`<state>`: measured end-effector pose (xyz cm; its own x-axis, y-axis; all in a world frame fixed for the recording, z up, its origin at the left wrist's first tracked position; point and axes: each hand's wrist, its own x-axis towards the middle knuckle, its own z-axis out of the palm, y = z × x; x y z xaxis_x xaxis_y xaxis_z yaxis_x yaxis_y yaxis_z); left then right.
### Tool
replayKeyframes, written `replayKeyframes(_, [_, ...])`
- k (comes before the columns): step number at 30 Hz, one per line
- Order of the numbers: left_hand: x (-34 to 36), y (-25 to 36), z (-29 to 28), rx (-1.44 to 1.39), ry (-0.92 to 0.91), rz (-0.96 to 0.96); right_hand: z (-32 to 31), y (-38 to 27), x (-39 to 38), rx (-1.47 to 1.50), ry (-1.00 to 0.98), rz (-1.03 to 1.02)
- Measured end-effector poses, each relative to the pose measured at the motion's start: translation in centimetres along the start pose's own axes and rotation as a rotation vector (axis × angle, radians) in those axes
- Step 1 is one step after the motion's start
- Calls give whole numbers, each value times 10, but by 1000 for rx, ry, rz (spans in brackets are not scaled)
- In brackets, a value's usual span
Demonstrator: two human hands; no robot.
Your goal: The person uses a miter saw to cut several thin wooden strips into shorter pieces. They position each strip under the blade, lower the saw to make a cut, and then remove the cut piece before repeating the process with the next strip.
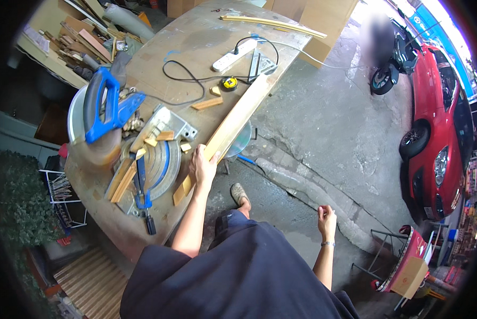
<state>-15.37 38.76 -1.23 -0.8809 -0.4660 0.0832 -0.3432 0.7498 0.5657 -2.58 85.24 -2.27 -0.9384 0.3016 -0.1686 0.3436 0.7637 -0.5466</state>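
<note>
My left hand [202, 166] is closed round a long pale wooden strip [241, 111], which lies slanting along the right edge of the worktable. Its near end [183, 190], cut at an angle, shows below the hand. Out to the right, away from the table, my right hand [327, 219] has its fingers curled together; whether anything small is in them is hidden. Left of the strip stands a blue miter saw [103, 106] with a round metal base [169, 167]. Short wood offcuts [124, 181] and a blue clamp [141, 181] with a black handle lie on that base.
On the worktable [143, 58] are a yellow tape measure [229, 83], a white power strip [235, 56] with a black cord, a metal square [260, 66] and another wooden strip [273, 22]. A red car [435, 133] and a motorcycle [390, 74] stand at the right.
</note>
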Motion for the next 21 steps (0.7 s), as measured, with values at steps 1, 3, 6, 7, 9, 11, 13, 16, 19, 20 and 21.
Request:
replayKeyframes(1, [19, 5, 15, 20, 3, 5, -5, -2, 5, 7, -25, 17])
replayKeyframes(3, [45, 6, 41, 59, 36, 68, -13, -8, 17, 15, -65, 30])
replayKeyframes(6, [72, 11, 66, 132, 37, 73, -16, -18, 45, 26, -63, 64])
replayKeyframes(7, [74, 9, 71, 125, 7, 54, -14, -16, 55, 38, -77, 80])
replayKeyframes(9, [78, 8, 79, 104, -54, 18, -11, -21, 84, 39, -95, 59])
replayKeyframes(11, [77, 5, 85, 134, -73, -7, -4, -36, 123, 11, -113, -24])
replayKeyframes(13, [72, 7, 85, 195, -69, -4, -2, -72, 173, 24, -130, -73])
replayKeyframes(16, [74, 18, 78, 237, -27, 26, 9, -119, 277, -4, -139, -227])
replayKeyframes(19, [73, 33, 67, 254, 152, 70, 19, -186, 418, -10, -68, -443])
replayKeyframes(20, [71, 25, 72, 255, 272, 144, 28, -211, 473, -26, -31, -517])
replayKeyframes(21, [69, 37, 70, 106, 291, 76, 35, -234, 532, -46, 6, -590])
